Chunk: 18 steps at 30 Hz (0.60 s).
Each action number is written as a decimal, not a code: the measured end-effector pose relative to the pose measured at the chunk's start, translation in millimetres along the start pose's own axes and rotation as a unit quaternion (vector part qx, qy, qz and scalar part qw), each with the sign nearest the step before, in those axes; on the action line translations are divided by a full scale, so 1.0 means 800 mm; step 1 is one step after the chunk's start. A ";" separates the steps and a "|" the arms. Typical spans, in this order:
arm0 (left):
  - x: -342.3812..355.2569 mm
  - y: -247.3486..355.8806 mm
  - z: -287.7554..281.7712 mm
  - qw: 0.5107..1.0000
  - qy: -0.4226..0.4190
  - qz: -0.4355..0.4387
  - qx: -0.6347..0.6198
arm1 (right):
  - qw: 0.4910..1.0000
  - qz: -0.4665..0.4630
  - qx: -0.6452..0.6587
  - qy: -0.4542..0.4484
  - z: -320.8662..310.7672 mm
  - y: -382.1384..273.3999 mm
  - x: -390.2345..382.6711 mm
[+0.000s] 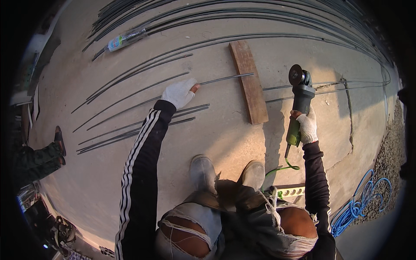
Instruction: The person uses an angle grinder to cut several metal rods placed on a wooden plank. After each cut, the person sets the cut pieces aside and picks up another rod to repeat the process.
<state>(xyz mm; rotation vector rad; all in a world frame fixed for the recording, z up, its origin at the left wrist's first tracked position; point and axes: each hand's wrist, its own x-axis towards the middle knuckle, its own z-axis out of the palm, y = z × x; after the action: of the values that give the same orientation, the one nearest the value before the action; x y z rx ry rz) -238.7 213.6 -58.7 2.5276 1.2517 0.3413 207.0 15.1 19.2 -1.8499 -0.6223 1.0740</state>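
Observation:
In a white fingerless glove, my left hand grips a thin steel rod whose right end rests on a wooden plank. My right hand, in a similar glove, holds a green and black angle grinder upright by its body, its cutting disc at the upper end, to the right of the plank and apart from the rod. A green cord runs down from the grinder. More loose rods lie on the concrete floor around my left hand, several in parallel.
Long rods and a labelled plastic bottle lie at the top. A power strip is beside my right knee, a coiled blue hose and gravel at right. Another person's legs are at left. A crack crosses the right floor.

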 end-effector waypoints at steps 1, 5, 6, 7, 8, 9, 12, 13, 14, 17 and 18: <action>-0.014 -0.012 -0.014 0.999 -0.031 -0.015 0.013 | 1.000 -0.025 0.003 0.014 -0.007 0.002 -0.003; -0.051 -0.032 -0.039 0.995 -0.090 -0.039 0.029 | 0.999 0.008 0.029 0.043 -0.044 0.018 -0.019; -0.062 -0.039 -0.047 0.994 -0.088 -0.050 0.037 | 0.998 -0.002 0.042 0.039 -0.048 0.024 -0.019; -0.074 -0.046 -0.052 0.993 -0.096 -0.063 0.034 | 0.998 -0.001 0.047 0.052 -0.053 0.029 -0.019; -0.085 -0.049 -0.050 0.991 -0.106 -0.079 0.032 | 0.997 -0.003 0.056 0.054 -0.057 0.035 -0.020; -0.100 -0.056 -0.052 0.991 -0.100 -0.080 0.022 | 0.997 0.028 0.034 0.067 -0.062 0.039 -0.021; -0.127 -0.081 -0.041 0.994 -0.090 -0.048 0.040 | 0.996 0.030 0.033 0.083 -0.072 0.050 -0.029; -0.131 -0.093 -0.039 0.990 -0.128 -0.057 0.025 | 0.997 0.017 0.039 0.066 -0.075 0.052 -0.033; -0.145 -0.098 -0.038 0.995 -0.081 -0.055 0.030 | 0.996 0.027 0.031 0.081 -0.078 0.053 -0.038; -0.160 -0.115 -0.046 0.986 -0.106 -0.064 0.112 | 0.995 0.021 0.066 0.065 -0.088 0.049 -0.050; -0.163 -0.118 -0.055 0.984 -0.124 -0.060 0.113 | 0.995 0.008 0.073 0.065 -0.090 0.047 -0.053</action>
<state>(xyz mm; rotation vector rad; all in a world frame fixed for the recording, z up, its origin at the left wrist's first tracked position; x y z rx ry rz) -399.9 170.4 -62.5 2.5608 1.4013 -0.1491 248.1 -66.8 21.7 -1.7835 -0.4430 0.9739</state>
